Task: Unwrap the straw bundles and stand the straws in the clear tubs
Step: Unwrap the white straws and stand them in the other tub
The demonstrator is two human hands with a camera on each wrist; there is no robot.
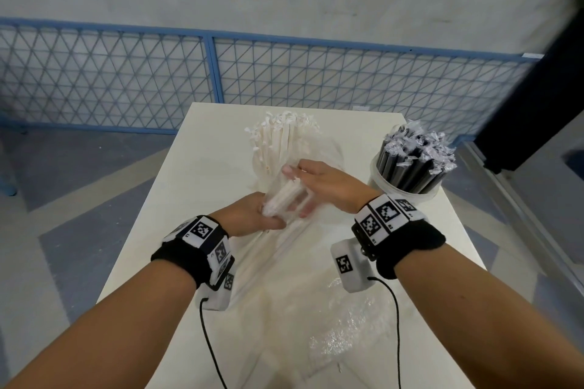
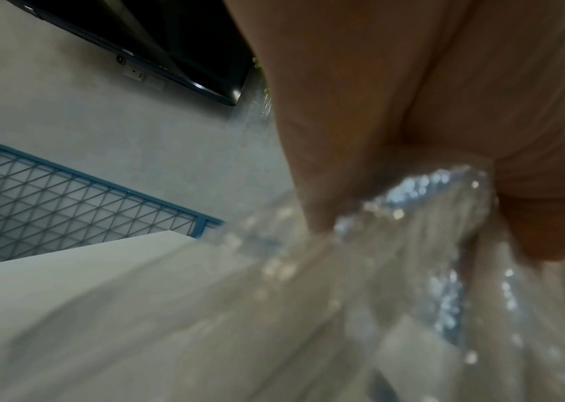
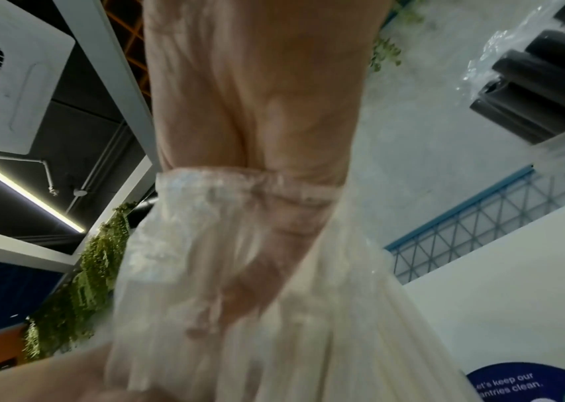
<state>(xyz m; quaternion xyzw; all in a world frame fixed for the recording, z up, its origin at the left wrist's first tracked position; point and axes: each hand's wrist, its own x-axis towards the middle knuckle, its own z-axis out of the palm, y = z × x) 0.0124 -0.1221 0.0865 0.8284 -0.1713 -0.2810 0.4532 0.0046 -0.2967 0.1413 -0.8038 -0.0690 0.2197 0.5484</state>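
Both hands hold a bundle of white straws point(image 1: 284, 196) in clear plastic wrap above the middle of the table. My left hand point(image 1: 267, 218) grips the near end, and in the left wrist view its fingers point(image 2: 342, 122) pinch the crinkled wrap point(image 2: 411, 201). My right hand point(image 1: 300, 189) clasps the far part, thumb on top and fingers underneath; they show through the wrap point(image 3: 239, 258). Behind the hands, more white straws point(image 1: 278, 139) stand upright in a barely visible clear tub. Black straws point(image 1: 410, 161) fill a clear tub point(image 1: 407, 191) on the right.
The white table point(image 1: 196, 174) has a loose sheet of crumpled clear plastic point(image 1: 344, 325) near its front edge. A blue mesh fence point(image 1: 126, 79) runs behind the table. A dark panel point(image 1: 537, 98) stands at the right. Cables hang from both wrist cameras.
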